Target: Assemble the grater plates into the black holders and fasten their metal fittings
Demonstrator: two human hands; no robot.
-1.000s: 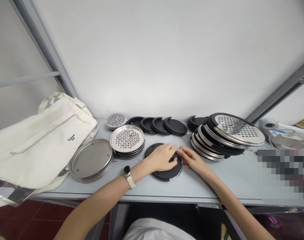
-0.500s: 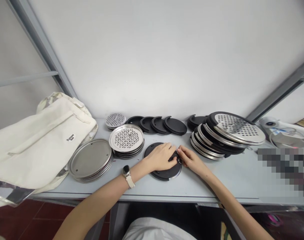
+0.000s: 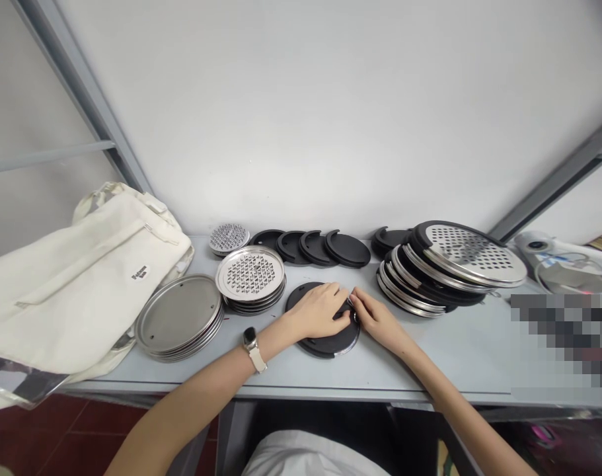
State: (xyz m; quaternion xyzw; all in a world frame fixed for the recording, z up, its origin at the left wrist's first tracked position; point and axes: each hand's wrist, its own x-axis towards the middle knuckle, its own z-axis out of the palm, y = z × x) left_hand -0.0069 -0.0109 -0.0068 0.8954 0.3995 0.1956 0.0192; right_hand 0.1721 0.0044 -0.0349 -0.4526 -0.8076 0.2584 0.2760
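A black round disc (image 3: 325,345) with a metal strip along its lower right edge lies flat on the table in front of me. My left hand (image 3: 321,312), a watch on its wrist, rests over the disc with bent fingers and holds it down. At the disc's right edge, my right hand (image 3: 375,316) is closed in a pinch on a small metal ring (image 3: 356,317), partly hidden by the fingers. Just left of the disc stands a stack of round metal grater plates (image 3: 254,274).
Plain metal discs (image 3: 179,314) are stacked at left beside a cream bag (image 3: 97,284). Several black round covers (image 3: 347,250) line the wall. A leaning pile of black-rimmed graters (image 3: 472,254) stands at right, near a white device with a cable (image 3: 536,243).
My right fingers have shifted slightly around the small ring, which showed more clearly half a second ago. My left hand and the disc stay in place.
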